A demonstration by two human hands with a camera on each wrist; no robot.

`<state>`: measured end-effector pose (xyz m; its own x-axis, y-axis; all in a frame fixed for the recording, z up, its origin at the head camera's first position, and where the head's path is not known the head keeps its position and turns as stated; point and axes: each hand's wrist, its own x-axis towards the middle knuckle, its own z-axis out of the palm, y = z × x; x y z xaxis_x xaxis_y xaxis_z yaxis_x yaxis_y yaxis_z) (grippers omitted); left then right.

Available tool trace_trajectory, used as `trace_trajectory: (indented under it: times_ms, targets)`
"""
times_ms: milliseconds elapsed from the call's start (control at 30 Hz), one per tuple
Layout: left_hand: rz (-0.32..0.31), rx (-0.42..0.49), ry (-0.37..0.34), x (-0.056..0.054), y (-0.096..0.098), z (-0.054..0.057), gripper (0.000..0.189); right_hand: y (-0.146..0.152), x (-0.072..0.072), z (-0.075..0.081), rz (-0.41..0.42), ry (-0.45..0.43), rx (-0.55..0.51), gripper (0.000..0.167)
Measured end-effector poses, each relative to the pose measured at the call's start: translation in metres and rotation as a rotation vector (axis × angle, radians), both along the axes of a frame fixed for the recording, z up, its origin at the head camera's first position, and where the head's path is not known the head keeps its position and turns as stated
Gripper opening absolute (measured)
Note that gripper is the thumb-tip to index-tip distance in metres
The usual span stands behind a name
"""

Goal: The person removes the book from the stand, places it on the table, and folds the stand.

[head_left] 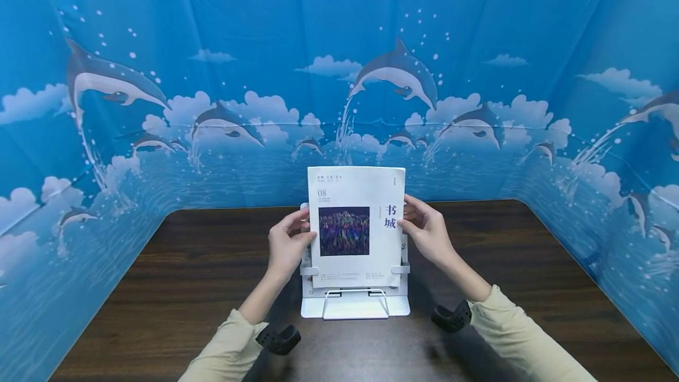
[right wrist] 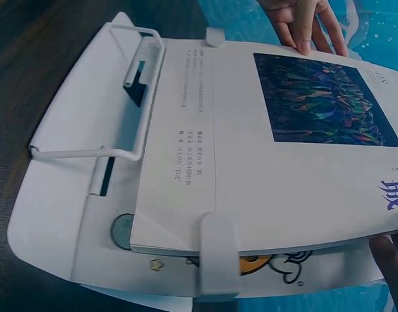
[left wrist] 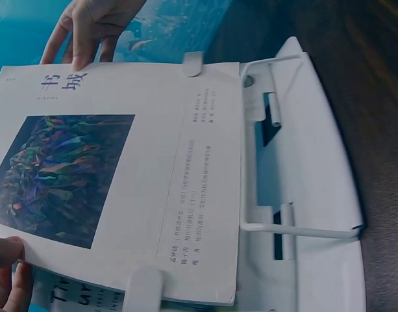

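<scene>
Head view forward and down; opposite wrist close-ups, magazine (left wrist: 143,185) in both.

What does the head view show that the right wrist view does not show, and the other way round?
Only the head view shows the leaping dolphins, pale sleeves and black wrist devices.

Only the right wrist view clearly shows the orange patch beside the edge of the magazine.

Both show the magazine's dark picture, the white stand, and the left grip and right grip at opposite edges of the magazine.
</scene>
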<state>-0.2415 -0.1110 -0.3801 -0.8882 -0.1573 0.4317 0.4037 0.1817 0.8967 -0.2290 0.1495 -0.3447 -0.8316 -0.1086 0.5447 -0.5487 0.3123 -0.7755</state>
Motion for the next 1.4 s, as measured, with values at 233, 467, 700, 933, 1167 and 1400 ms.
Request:
trace_trajectory:
  times_ms: [233,467,700,933,1167,1400]
  targets:
    - [-0.024,0.011,0.068,-0.003,-0.002,0.008,0.047,0.0,-0.002,0.007,0.011,0.018,-0.047,0.046]
    - [-0.028,0.006,0.136,-0.002,-0.001,0.02,0.044,0.001,-0.002,0.018,0.022,0.042,-0.056,0.046]
    - [-0.029,-0.022,0.195,-0.002,0.001,0.035,0.044,0.005,-0.007,0.028,0.041,0.103,-0.061,0.046]
    - [-0.064,-0.026,0.2,0.018,0.009,0.065,0.043,0.018,-0.019,0.026,0.042,0.113,-0.072,0.047]
    - [-0.116,0.044,0.15,0.024,0.017,0.07,0.045,0.034,-0.012,0.039,0.09,0.116,-0.02,0.049]
    - [-0.142,0.064,0.084,0.027,0.032,0.058,0.048,0.056,0.0,0.045,0.105,0.082,0.11,0.054]
